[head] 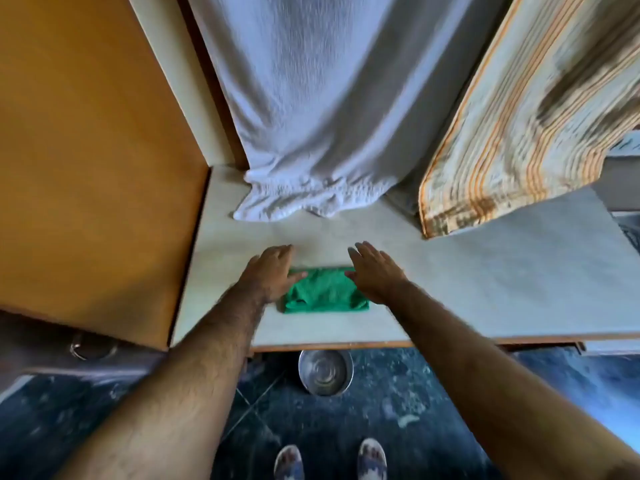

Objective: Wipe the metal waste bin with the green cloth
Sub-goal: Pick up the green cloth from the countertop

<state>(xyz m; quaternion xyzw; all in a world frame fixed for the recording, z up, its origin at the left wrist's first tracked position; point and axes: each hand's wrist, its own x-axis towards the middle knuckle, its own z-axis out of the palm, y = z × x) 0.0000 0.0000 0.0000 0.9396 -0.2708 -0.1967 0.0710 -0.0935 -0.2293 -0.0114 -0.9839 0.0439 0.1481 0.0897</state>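
Flanking the green cloth (325,291) near the table's (485,289) front edge, left hand (272,271) and right hand (375,273) spread unclenched, seemingly to gather it.

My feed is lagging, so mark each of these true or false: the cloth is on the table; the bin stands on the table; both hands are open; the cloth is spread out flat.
1. The green cloth lies on the table. True.
2. The metal waste bin stands on the table. False: it sits on the floor, below the table edge.
3. The left hand and right hand are open. True.
4. The cloth is spread flat. False: it is folded.
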